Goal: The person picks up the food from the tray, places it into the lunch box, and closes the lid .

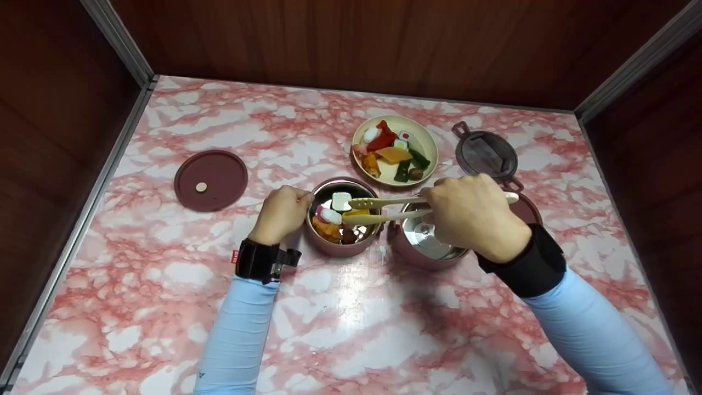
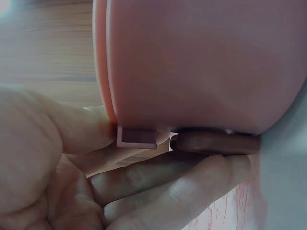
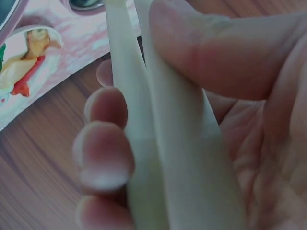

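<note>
A pink pot (image 1: 343, 251) with a shiny inside holds toy food, among it a white block (image 1: 341, 201), a white oval piece and an orange-brown piece. My left hand (image 1: 281, 214) grips its left side; in the left wrist view the thumb is at the rim and the fingers curl by a brown side handle (image 2: 216, 143). In my right hand (image 1: 466, 216) is a pair of cream tongs (image 1: 392, 201), fingers and thumb wrapped round the arms. Their tips reach into the pot, about a yellow piece (image 1: 362, 212); I cannot tell whether they pinch it.
Right beside it stands a second pink pot (image 1: 419, 258), partly under my right hand. Behind them sits a cream plate (image 1: 430, 137) of several toy foods. A dark round lidded piece with two handles (image 1: 485, 151) lies back right, a maroon lid (image 1: 219, 192) at left.
</note>
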### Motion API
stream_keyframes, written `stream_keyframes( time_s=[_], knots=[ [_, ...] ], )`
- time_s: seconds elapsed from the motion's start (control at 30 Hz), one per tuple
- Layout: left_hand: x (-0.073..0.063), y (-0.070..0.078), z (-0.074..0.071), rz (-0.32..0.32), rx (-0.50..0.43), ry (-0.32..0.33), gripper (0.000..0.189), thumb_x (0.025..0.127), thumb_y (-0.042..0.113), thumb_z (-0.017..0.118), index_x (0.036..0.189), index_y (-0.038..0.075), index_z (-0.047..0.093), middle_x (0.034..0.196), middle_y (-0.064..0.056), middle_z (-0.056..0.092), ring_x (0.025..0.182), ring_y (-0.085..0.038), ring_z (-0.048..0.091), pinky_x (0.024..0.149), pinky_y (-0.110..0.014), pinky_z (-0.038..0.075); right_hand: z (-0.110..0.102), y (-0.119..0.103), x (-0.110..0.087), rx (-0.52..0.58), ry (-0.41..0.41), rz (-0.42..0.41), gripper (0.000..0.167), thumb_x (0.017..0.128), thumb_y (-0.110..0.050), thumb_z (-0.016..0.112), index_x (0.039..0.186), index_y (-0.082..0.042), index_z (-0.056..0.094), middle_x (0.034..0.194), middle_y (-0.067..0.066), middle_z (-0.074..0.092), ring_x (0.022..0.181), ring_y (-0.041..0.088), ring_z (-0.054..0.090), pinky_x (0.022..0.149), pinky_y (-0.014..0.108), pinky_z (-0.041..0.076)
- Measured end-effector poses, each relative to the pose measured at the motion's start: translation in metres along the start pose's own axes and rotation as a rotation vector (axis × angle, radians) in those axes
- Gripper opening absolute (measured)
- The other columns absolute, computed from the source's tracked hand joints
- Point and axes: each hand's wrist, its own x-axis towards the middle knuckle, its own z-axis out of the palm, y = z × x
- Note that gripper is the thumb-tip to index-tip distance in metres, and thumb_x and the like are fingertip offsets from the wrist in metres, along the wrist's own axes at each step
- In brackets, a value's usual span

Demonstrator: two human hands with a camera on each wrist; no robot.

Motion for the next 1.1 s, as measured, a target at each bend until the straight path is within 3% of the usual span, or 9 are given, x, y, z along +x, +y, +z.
stream_keyframes(
  time_s=[0.13, 0.3, 0.57, 0.7, 0.87, 1.1],
  knots=[
    [0.0, 0.0, 0.0, -0.017, -0.007, -0.004, 0.027, 0.101, 0.024, 0.057, 0.101, 0.009, 0.079, 0.077, -0.007, 0.068, 0.066, -0.021, 0.056, 0.063, -0.034, 0.044, 0.005, 0.001, 0.003, -0.008, -0.006, 0.005, 0.022, 0.084, -0.028, 0.074, 0.08, -0.009, 0.063, 0.063, 0.007, 0.052, 0.049, 0.027, 0.048, 0.047, 0.045, 0.043],
    [0.0, 0.0, 0.0, -0.012, -0.004, 0.001, 0.028, 0.101, 0.025, 0.057, 0.097, 0.01, 0.08, 0.071, -0.007, 0.065, 0.066, -0.022, 0.055, 0.062, -0.034, 0.042, 0.011, 0.004, 0.007, -0.004, -0.01, 0.018, 0.024, 0.085, -0.03, 0.074, 0.078, -0.011, 0.063, 0.062, 0.006, 0.051, 0.05, 0.026, 0.048, 0.047, 0.044, 0.043],
    [0.0, 0.002, 0.0, -0.037, -0.013, -0.021, 0.027, 0.101, 0.025, 0.057, 0.11, 0.009, 0.077, 0.097, -0.009, 0.074, 0.073, -0.022, 0.059, 0.071, -0.036, 0.047, 0.023, 0.004, 0.007, -0.063, 0.21, -0.013, 0.023, 0.078, -0.025, 0.08, 0.075, -0.011, 0.062, 0.061, 0.008, 0.05, 0.045, 0.028, 0.046, 0.041, 0.043, 0.04],
    [-0.001, 0.001, 0.0, -0.014, -0.002, -0.009, 0.028, 0.101, 0.024, 0.056, 0.099, 0.007, 0.079, 0.078, -0.008, 0.069, 0.066, -0.021, 0.055, 0.065, -0.034, 0.044, 0.022, 0.006, 0.006, -0.093, 0.244, -0.051, 0.019, 0.078, -0.02, 0.078, 0.076, -0.01, 0.062, 0.062, 0.007, 0.049, 0.045, 0.026, 0.046, 0.039, 0.041, 0.04],
    [-0.001, 0.0, 0.0, 0.022, 0.009, 0.016, 0.029, 0.101, 0.023, 0.057, 0.091, 0.008, 0.079, 0.063, -0.004, 0.059, 0.062, -0.02, 0.052, 0.061, -0.033, 0.04, 0.009, 0.018, 0.0, -0.01, 0.208, -0.046, 0.016, 0.078, -0.02, 0.079, 0.088, -0.014, 0.068, 0.066, 0.006, 0.055, 0.048, 0.026, 0.049, 0.04, 0.044, 0.042],
    [0.0, 0.001, 0.0, 0.003, -0.003, 0.003, 0.028, 0.101, 0.023, 0.056, 0.096, 0.009, 0.079, 0.065, -0.004, 0.061, 0.062, -0.02, 0.053, 0.061, -0.033, 0.041, -0.005, 0.05, -0.016, 0.135, 0.19, 0.116, 0.042, 0.081, -0.027, 0.078, 0.122, -0.02, 0.071, 0.092, 0.014, 0.072, 0.073, 0.04, 0.065, 0.049, 0.058, 0.045]
  ],
)
